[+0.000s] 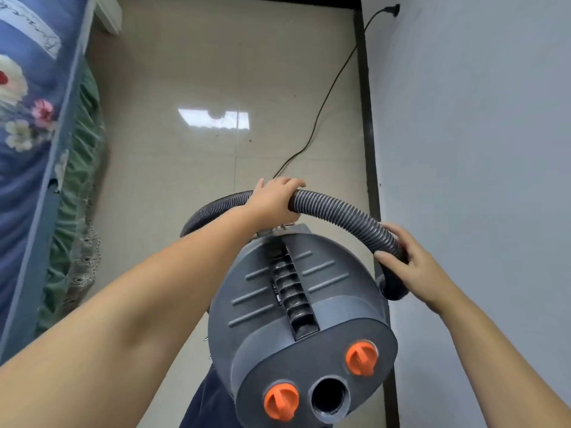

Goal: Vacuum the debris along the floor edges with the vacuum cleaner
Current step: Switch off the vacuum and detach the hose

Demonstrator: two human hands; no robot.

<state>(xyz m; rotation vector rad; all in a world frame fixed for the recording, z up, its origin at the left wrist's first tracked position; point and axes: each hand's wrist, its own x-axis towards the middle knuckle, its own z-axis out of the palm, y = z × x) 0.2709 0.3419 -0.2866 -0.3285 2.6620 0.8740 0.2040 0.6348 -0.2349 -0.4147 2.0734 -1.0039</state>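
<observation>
- Nearest the camera: grey vacuum cleaner (304, 319) body, seen from above; two orange knobs (281, 400) flank a round dark port (329, 398) on its near end; a ribbed slot runs along its top.
- Ribbed grey hose (340, 216) arches over the far end of the body, from its left side across to the right, beside the wall.
- Left hand (273, 200) wrapped around the top of the hose arch, fingers curled over it.
- Right hand (408, 262) closed on the hose's lower right end, thumb across the front, just beside the wall (479, 149).
- Beige tiled floor (191, 72) carries the machine close to its right edge, where a dark skirting strip (366, 118) meets the wall; small dark specks show mid-floor.
- Black power cord (324, 103) runs from a wall plug across the floor towards the machine.
- Floral blue bedding (27, 103) lines the floor's left edge.
</observation>
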